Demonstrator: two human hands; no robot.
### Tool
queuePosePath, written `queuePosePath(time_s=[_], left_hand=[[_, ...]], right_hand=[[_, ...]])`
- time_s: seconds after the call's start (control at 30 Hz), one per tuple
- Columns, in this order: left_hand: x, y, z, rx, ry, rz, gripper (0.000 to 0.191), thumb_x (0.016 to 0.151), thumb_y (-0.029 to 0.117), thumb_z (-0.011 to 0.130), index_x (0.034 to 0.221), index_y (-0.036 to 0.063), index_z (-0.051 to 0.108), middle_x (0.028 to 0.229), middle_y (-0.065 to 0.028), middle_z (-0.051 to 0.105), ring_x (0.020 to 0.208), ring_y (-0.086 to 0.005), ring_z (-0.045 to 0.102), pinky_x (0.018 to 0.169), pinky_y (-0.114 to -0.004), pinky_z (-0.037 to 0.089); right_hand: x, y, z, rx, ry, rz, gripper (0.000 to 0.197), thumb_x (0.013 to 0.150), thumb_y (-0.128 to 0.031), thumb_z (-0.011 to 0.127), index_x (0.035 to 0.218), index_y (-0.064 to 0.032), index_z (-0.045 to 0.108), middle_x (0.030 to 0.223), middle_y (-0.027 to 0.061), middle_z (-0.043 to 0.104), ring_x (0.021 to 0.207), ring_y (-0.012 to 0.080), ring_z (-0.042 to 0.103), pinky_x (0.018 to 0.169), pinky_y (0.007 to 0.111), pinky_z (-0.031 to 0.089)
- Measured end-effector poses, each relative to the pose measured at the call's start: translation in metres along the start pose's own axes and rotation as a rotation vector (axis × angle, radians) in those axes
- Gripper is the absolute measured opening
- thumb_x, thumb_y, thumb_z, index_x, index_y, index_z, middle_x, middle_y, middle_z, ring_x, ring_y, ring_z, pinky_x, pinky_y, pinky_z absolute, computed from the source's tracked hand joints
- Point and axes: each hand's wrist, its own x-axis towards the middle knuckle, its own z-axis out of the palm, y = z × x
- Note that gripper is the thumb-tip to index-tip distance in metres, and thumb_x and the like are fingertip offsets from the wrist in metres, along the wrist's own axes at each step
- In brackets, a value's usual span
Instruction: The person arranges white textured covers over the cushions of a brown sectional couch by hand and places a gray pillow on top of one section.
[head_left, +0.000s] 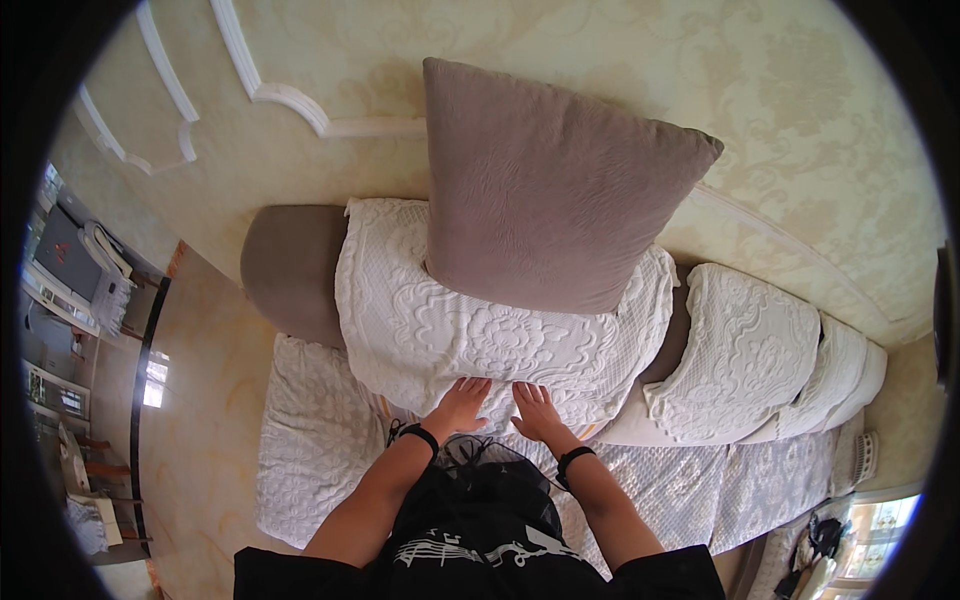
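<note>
Both hands lie palm down on a white quilted sofa cover (517, 345) with a raised flower pattern, draped over the back of a sofa. My left hand (461, 406) and my right hand (535, 410) rest flat near its lower edge, a short way apart, fingers pointing towards the wall. Neither holds anything. A square taupe cushion (555, 187) stands tilted on top of the cover, against the wall. Around each wrist is a black band. A thin dark cord hangs between my forearms. Part of the seat is hidden by my body.
More white covers (750, 352) lie over the backrest to the right. A patterned seat cover (322, 442) spreads at the left and right. The taupe sofa end (292, 270) is bare. Tiled floor (202, 420) and chairs are at the left, a window (881, 532) at the lower right.
</note>
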Motion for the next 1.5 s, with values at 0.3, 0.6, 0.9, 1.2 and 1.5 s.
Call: queuePosePath(time_s=[0.3,0.6,0.9,1.2,1.5], left_hand=[[0.011,0.013,0.007,0.006,0.065,-0.105,0.09,0.079,0.045,0.064,0.146,0.0003,0.023,0.149,-0.018,0.03,0.138,-0.0321,0.028,0.114,-0.049,0.019],[-0.021,-0.051,0.012,0.05,-0.03,-0.02,0.086,0.082,0.041,0.061,0.148,0.0039,0.021,0.152,-0.0123,0.028,0.139,-0.0285,0.026,0.115,-0.046,0.018],[-0.024,-0.05,-0.012,0.007,0.029,-0.156,0.077,0.08,0.042,0.063,0.138,-0.0011,0.035,0.139,-0.0169,0.044,0.131,-0.0315,0.038,0.112,-0.046,0.025],[-0.026,-0.038,-0.005,0.056,0.101,-0.172,0.078,0.082,0.044,0.061,0.137,-0.0035,0.034,0.136,-0.0209,0.044,0.129,-0.0352,0.039,0.113,-0.048,0.022],[0.007,0.013,0.012,-0.026,0.073,-0.107,0.08,0.078,0.033,0.067,0.142,-0.0002,0.033,0.145,-0.0163,0.037,0.137,-0.0303,0.031,0.114,-0.044,0.022]], right_hand=[[0.008,-0.008,0.007,0.083,0.073,0.161,0.078,0.086,-0.035,0.058,0.146,-0.0005,0.023,0.147,0.0177,0.032,0.136,0.0354,0.029,0.113,0.052,0.019],[-0.037,0.049,-0.008,0.009,-0.102,0.137,0.071,0.089,-0.035,0.054,0.148,-0.0081,0.024,0.151,0.011,0.031,0.138,0.0302,0.029,0.112,0.05,0.023],[-0.032,0.05,0.005,0.154,0.179,0.221,0.067,0.082,-0.029,0.063,0.133,0.0068,0.038,0.131,0.0232,0.046,0.126,0.0394,0.038,0.112,0.05,0.022],[-0.025,0.031,0.013,0.035,0.177,0.341,0.075,0.08,-0.034,0.065,0.135,0.0069,0.036,0.136,0.0248,0.042,0.132,0.0403,0.032,0.113,0.049,0.018],[0.028,-0.023,-0.002,0.063,0.024,-0.033,0.079,0.083,-0.035,0.062,0.144,0.0009,0.027,0.147,0.018,0.034,0.137,0.0324,0.03,0.112,0.047,0.024]])
